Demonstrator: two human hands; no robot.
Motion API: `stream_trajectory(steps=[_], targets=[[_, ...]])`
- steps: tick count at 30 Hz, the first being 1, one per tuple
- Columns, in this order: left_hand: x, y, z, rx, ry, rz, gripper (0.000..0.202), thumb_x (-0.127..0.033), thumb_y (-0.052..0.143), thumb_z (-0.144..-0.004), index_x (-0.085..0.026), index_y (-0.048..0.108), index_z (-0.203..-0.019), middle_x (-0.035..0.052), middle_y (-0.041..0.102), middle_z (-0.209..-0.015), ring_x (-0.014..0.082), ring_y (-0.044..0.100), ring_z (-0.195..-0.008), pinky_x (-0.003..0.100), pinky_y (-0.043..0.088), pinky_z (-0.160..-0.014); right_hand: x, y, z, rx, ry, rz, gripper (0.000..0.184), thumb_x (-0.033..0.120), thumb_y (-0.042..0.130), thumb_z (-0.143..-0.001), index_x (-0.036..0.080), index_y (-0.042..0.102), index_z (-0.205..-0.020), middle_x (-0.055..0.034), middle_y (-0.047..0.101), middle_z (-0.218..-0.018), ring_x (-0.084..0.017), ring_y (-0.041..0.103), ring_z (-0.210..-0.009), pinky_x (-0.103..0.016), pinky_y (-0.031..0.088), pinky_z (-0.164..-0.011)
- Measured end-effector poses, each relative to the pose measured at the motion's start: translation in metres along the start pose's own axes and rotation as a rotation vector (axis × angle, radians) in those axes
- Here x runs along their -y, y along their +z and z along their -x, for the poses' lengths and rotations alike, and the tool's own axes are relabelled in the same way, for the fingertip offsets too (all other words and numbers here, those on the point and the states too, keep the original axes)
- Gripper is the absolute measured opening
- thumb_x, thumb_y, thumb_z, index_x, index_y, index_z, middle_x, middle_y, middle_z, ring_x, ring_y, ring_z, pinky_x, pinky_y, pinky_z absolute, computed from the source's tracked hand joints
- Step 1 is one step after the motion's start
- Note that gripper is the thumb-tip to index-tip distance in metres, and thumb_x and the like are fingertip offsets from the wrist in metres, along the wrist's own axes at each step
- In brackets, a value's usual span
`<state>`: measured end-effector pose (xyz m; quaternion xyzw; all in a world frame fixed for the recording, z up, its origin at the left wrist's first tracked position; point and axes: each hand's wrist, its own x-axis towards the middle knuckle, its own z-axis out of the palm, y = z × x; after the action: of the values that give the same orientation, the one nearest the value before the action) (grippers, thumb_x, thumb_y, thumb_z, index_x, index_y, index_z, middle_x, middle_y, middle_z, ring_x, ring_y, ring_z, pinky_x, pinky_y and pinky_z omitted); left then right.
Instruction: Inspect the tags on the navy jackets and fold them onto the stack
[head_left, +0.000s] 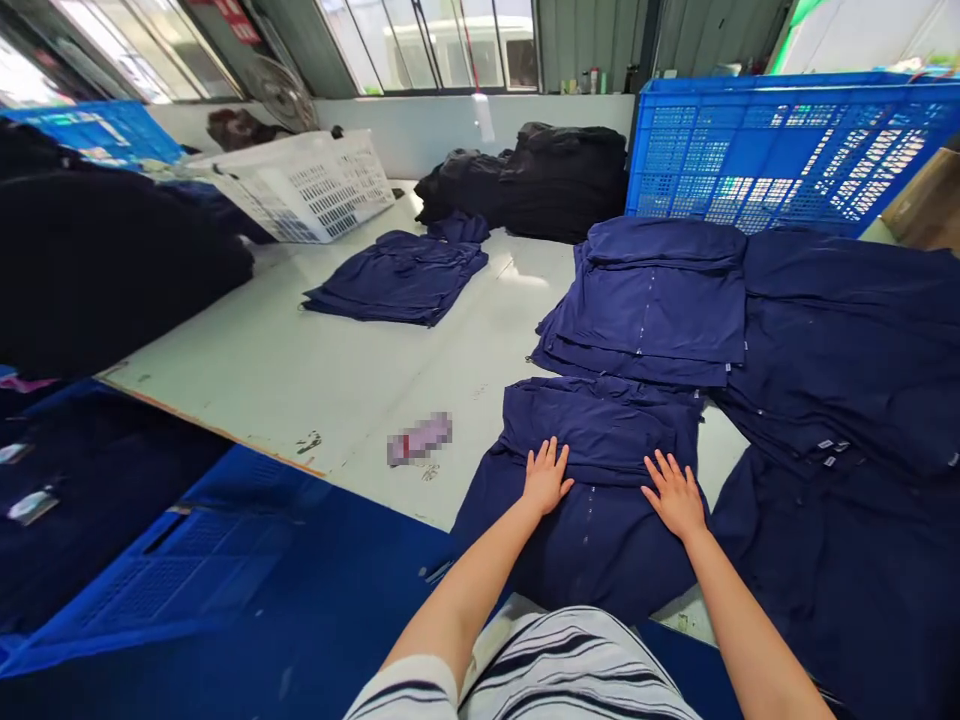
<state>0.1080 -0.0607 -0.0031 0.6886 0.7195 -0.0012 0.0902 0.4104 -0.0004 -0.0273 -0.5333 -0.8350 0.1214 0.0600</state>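
White worktable (247,370) surface extends across the middle of the frame, below a row of windows (427,45) at the top edge. Both hands lie palm down, open, with fingers spread, and neither grips anything. The left hand (545,476) rests on the folded upper part of a navy garment (600,545) at lower centre; the right hand (675,494) rests on the same garment, toward its right side. Directly above this garment, and nearly touching it, sits a folded navy stack (652,305). Further navy garments (847,340) cover the right of the frame. A second navy pile (397,280) lies mid-table, with black bundles (525,180) behind it. A blue perforated crate (780,150) stands at upper right, and a white perforated crate (307,185) at upper left.
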Motion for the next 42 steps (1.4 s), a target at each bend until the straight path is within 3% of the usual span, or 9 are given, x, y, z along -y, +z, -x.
stream_trajectory(steps=[6, 10, 13, 21, 26, 30, 34, 39, 42], targets=[[-0.033, -0.012, -0.009, -0.032, 0.172, 0.117, 0.049, -0.045, 0.041, -0.096, -0.028, 0.047, -0.142, 0.0113, 0.050, -0.144, 0.0284, 0.048, -0.126, 0.046, 0.036, -0.106, -0.043, -0.036, 0.006, -0.005, 0.140, -0.107, 0.043, 0.043, 0.041, -0.095, 0.033, 0.057, -0.134, -0.0009, 0.050, -0.146, -0.025, 0.041, -0.137, -0.048, 0.029, -0.113], [-0.005, -0.025, -0.033, -0.136, 0.168, 0.085, 0.052, -0.039, 0.045, -0.094, -0.029, 0.043, -0.145, 0.0084, 0.041, -0.152, 0.0289, 0.034, -0.140, 0.048, 0.022, -0.117, -0.018, -0.039, 0.004, -0.059, 0.256, -0.067, 0.047, 0.043, 0.046, -0.093, 0.028, 0.055, -0.136, -0.0051, 0.051, -0.145, -0.029, 0.042, -0.134, -0.049, 0.032, -0.110], [0.025, -0.026, -0.043, -0.076, 0.176, 0.020, 0.062, -0.044, 0.050, -0.091, -0.029, 0.036, -0.150, 0.0075, 0.030, -0.158, 0.0315, 0.021, -0.147, 0.054, 0.016, -0.118, 0.012, -0.028, 0.011, -0.060, 0.328, -0.005, 0.045, 0.037, 0.046, -0.093, 0.027, 0.055, -0.137, -0.0059, 0.047, -0.148, -0.031, 0.039, -0.135, -0.048, 0.032, -0.110], [0.057, -0.014, -0.035, -0.089, 0.380, 0.022, 0.062, -0.046, 0.049, -0.092, -0.035, 0.032, -0.151, 0.0025, 0.030, -0.158, 0.0275, 0.022, -0.148, 0.051, 0.013, -0.121, 0.048, -0.029, 0.055, 0.031, 0.405, 0.008, 0.036, 0.036, 0.041, -0.096, 0.027, 0.069, -0.117, -0.0088, 0.063, -0.127, -0.026, 0.059, -0.108, -0.038, 0.045, -0.093], [0.061, -0.011, -0.038, -0.083, 0.435, 0.042, 0.062, -0.046, 0.048, -0.092, -0.037, 0.031, -0.151, 0.0007, 0.030, -0.158, 0.0270, 0.022, -0.147, 0.051, 0.012, -0.121, 0.053, -0.068, 0.003, 0.125, 0.515, 0.096, 0.038, 0.041, 0.040, -0.098, 0.021, 0.073, -0.094, -0.0110, 0.071, -0.094, -0.025, 0.065, -0.092, -0.042, 0.043, -0.090], [0.058, -0.006, -0.038, -0.068, 0.393, 0.020, 0.064, -0.045, 0.048, -0.092, -0.035, 0.029, -0.152, 0.0018, 0.028, -0.159, 0.0271, 0.020, -0.148, 0.052, 0.011, -0.121, 0.054, -0.092, -0.073, 0.009, 0.375, 0.009, 0.030, 0.039, 0.047, -0.098, 0.020, 0.068, -0.110, -0.0126, 0.066, -0.114, -0.025, 0.059, -0.110, -0.040, 0.044, -0.096], [0.053, -0.001, -0.038, -0.055, 0.311, -0.005, 0.063, -0.047, 0.047, -0.092, -0.034, 0.030, -0.151, 0.0032, 0.025, -0.160, 0.0270, 0.019, -0.148, 0.052, 0.012, -0.120, 0.054, -0.093, -0.121, -0.007, 0.285, -0.014, 0.037, 0.039, 0.059, -0.093, 0.018, 0.057, -0.124, -0.0087, 0.058, -0.126, -0.022, 0.060, -0.107, -0.043, 0.053, -0.089], [0.040, -0.020, -0.042, -0.029, 0.240, 0.020, 0.053, -0.045, 0.049, -0.091, -0.032, 0.047, -0.142, 0.0069, 0.041, -0.153, 0.0311, 0.033, -0.141, 0.055, 0.018, -0.116, 0.055, -0.086, -0.126, 0.050, 0.308, 0.068, 0.035, 0.027, 0.058, -0.091, 0.017, 0.059, -0.125, -0.0144, 0.066, -0.116, -0.028, 0.060, -0.108, -0.058, 0.028, -0.109], [0.025, -0.054, -0.049, -0.067, 0.170, 0.064, 0.037, -0.041, 0.039, -0.097, -0.024, 0.071, -0.106, 0.0113, 0.069, -0.113, 0.0294, 0.056, -0.113, 0.053, 0.031, -0.106, 0.060, -0.087, -0.101, 0.040, 0.100, 0.157, 0.025, 0.022, 0.055, -0.090, 0.017, 0.066, -0.111, -0.0122, 0.070, -0.099, -0.025, 0.061, -0.097, -0.050, 0.018, -0.115]])
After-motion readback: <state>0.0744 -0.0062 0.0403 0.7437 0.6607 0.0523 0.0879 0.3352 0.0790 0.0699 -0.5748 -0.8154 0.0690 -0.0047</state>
